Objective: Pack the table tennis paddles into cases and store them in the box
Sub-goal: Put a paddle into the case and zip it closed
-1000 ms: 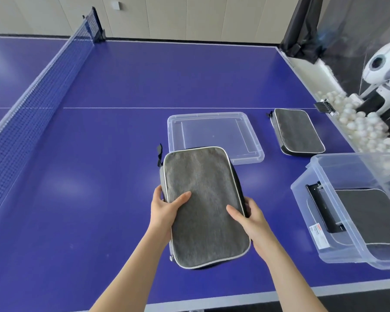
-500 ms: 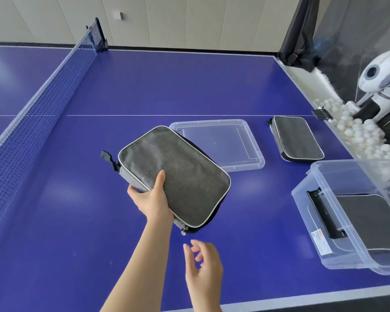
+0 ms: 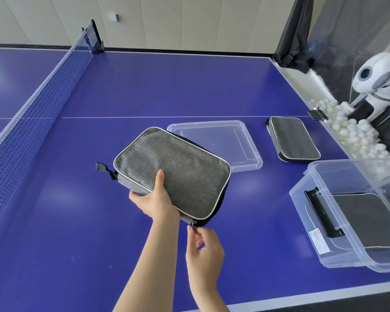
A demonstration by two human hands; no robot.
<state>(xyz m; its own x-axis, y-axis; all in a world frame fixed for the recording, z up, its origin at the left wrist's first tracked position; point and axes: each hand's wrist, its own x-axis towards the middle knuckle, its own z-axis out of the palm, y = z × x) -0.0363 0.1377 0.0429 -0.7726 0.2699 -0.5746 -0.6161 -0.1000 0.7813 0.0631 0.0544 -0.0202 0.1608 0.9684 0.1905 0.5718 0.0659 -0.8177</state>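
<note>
Grey paddle case (image 3: pixel 173 170) held tilted over the blue table tennis table (image 3: pixel 167 86), zipper pull (image 3: pixel 193 222) pinched.
Just behind the case a clear lid (image 3: pixel 214 145) lies flat on the table; to its right lies a 2nd grey case (image 3: pixel 294 141), and nearer, at the table's right edge, an open clear storage box (image 3: pixel 302 208) holds a 3rd case (image 3: pixel 378 221). The net (image 3: pixel 32 113) runs along the left; a white ball machine (image 3: pixel 378 79) and a trough of white balls (image 3: pixel 351 129) sit beyond the right edge. The left hand (image 3: pixel 154 199) grips the case's near long edge, thumb on top and fingers beneath. The right hand (image 3: pixel 204 246), fingers curled, pinches the pull at the case's near corner.
</note>
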